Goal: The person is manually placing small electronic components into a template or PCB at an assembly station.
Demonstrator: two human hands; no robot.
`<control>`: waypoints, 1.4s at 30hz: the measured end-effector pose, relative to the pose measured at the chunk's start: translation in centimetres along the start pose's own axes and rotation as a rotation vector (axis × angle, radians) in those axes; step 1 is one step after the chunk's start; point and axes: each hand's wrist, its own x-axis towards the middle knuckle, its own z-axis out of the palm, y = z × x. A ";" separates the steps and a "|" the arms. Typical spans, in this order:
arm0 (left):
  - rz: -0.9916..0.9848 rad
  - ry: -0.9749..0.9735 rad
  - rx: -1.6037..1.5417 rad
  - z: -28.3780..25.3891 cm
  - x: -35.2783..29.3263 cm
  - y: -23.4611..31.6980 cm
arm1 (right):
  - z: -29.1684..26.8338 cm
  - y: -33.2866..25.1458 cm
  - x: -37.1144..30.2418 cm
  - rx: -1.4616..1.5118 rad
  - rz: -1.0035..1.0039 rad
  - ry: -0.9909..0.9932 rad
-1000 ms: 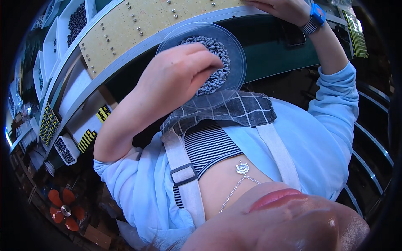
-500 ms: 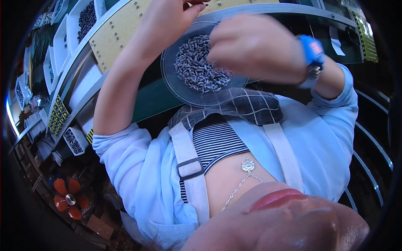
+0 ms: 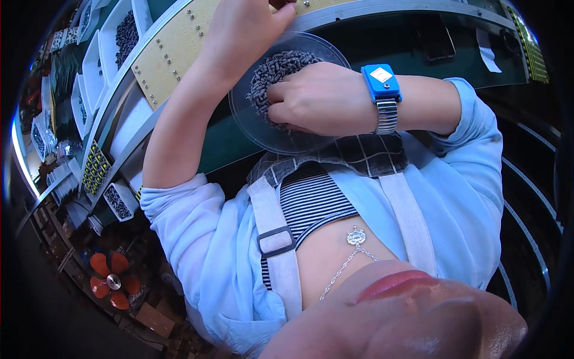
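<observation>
1. Fingers [image 3: 281, 99] of the right hand [image 3: 320, 99] are curled closed, and their tips press into a heap of small dark screws [image 3: 272, 72]; whether a screw is pinched between them I cannot tell
2. That heap lies in a round clear plastic dish [image 3: 248, 119], which stands near 12 o'clock of the picture, on the dark green mat [image 3: 382, 39] of the workbench, just in front of the person's chest
3. On the right wrist, at about 1 o'clock, sits a blue wrist strap [image 3: 381, 82] with a metal band
4. Left hand [image 3: 251, 33] is raised over the far rim of the dish, near 11 o'clock; its thumb points toward 12 o'clock and the fingertips pass out of the top edge, so I cannot tell if they are open or closed, or what they grip
5. Under the left hand and forearm, a long yellow panel [image 3: 170, 51] with rows of screw heads runs from 10 o'clock up to 12 o'clock
6. Beyond the panel, near 10 o'clock, white trays [image 3: 101, 57] hold more dark small parts
7. At 8 o'clock, low at the rim, stands a small fan with orange blades [image 3: 112, 280]
8. Both sleeves are light blue and pushed up to the elbows, and a checked apron with pale straps [image 3: 275, 239] covers the chest
</observation>
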 end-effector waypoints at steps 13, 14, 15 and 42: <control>0.345 0.032 0.376 0.5 0.1 -3.1 | 0.3 0.1 -0.2 0.152 -0.022 0.133; 0.304 0.018 0.289 0.0 0.1 -1.9 | 0.3 0.1 -0.3 0.157 -0.020 0.148; 0.263 0.004 0.201 -0.4 0.0 -0.6 | 0.2 0.2 -0.4 0.157 -0.015 0.149; 0.222 -0.046 -0.195 -1.6 -3.3 -3.0 | -5.5 10.2 -3.6 -0.289 0.511 0.817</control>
